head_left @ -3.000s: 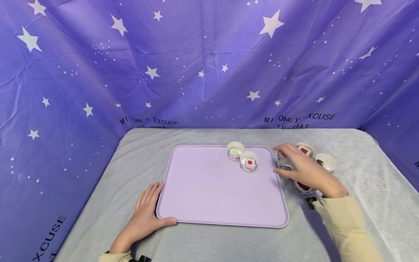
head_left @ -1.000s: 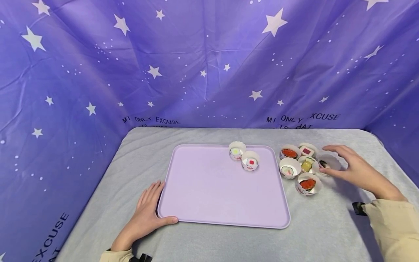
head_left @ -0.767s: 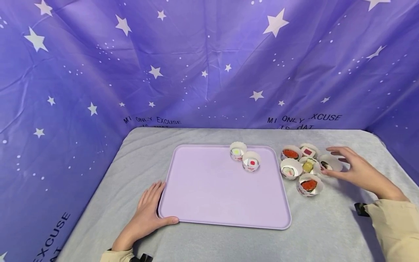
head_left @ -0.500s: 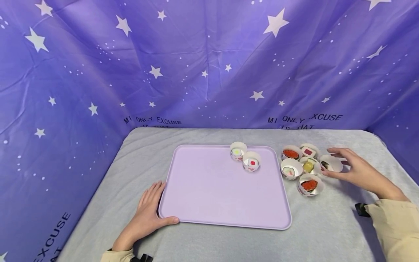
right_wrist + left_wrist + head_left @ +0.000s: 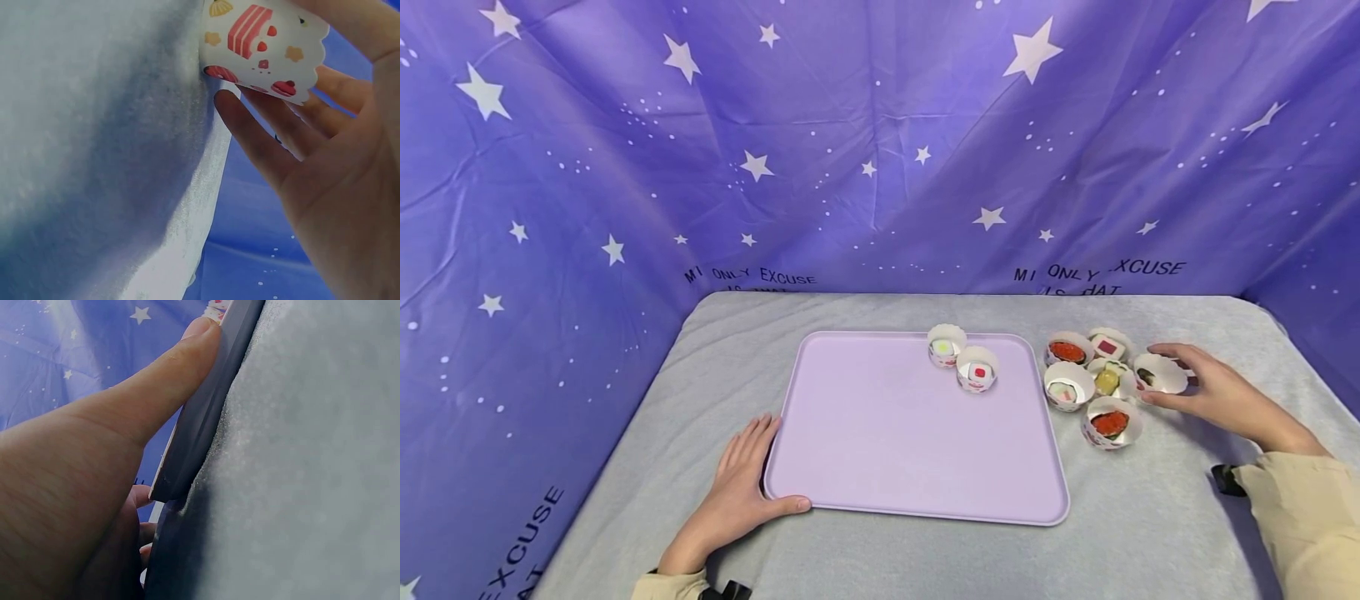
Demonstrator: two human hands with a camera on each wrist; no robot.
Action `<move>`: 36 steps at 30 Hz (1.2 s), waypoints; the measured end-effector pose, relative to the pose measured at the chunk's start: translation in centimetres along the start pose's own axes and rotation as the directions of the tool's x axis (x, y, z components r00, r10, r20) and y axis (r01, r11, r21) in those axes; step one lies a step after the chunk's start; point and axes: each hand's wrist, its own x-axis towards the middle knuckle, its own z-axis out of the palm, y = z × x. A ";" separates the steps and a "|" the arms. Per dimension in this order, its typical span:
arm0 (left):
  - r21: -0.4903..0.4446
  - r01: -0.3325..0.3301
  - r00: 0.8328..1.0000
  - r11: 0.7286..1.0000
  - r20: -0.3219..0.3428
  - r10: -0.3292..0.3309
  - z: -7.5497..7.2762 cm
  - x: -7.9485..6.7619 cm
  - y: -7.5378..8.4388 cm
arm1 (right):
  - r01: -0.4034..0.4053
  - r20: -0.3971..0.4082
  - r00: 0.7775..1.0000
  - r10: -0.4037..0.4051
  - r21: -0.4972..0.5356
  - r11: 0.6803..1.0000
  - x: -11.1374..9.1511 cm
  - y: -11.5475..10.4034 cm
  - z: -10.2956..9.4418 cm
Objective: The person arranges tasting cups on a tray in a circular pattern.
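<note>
Since three seconds earlier, the right hand (image 5: 1221,396) had moved from beside the right rim of the lilac tray (image 5: 895,450) out to the rightmost paper cup (image 5: 1167,372), while the left hand (image 5: 736,479) had stayed at the tray's near left corner. Its grip was spread, fingers lying along the tray's left rim and thumb on the near rim. Toward the tray's far right corner stood two paper cups (image 5: 977,356), one with a green-centred sushi roll (image 5: 942,347) and, closer to the right rim, one with a red-centred sushi roll (image 5: 979,372). Past that right rim, six more cups (image 5: 1071,371) clustered on the cloth-covered worktop (image 5: 850,554): just beside the tray, one of roe sushi (image 5: 1067,353) and one with a pale sushi roll (image 5: 1062,392); farther from it, one with a red-squared sushi roll (image 5: 1107,347), one with a yellow-topped piece (image 5: 1107,380) and one of orange-red roe (image 5: 1109,424). Farthest right of the tray stood the rightmost paper cup, printed with a pink cake slice and holding a dark-and-white piece (image 5: 1146,377); the right hand's grip was clamped around it, thumb on the near side, fingers on the far side.
</note>
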 end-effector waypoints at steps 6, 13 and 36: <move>-0.005 -0.004 1.000 1.000 0.001 0.004 0.0 0.0 0.1 | -0.001 -0.006 1.000 0.001 -0.053 0.999 -0.1 0.3 0.1; -0.008 -0.003 1.000 1.000 0.001 0.003 0.0 0.0 0.2 | -0.006 -0.005 1.000 0.005 -0.076 0.997 -0.1 -0.1 -0.2; -0.014 -0.002 1.000 1.000 -0.001 0.002 -0.1 0.0 0.1 | -0.004 -0.086 0.996 -0.006 -0.110 0.994 -0.2 -3.3 -2.1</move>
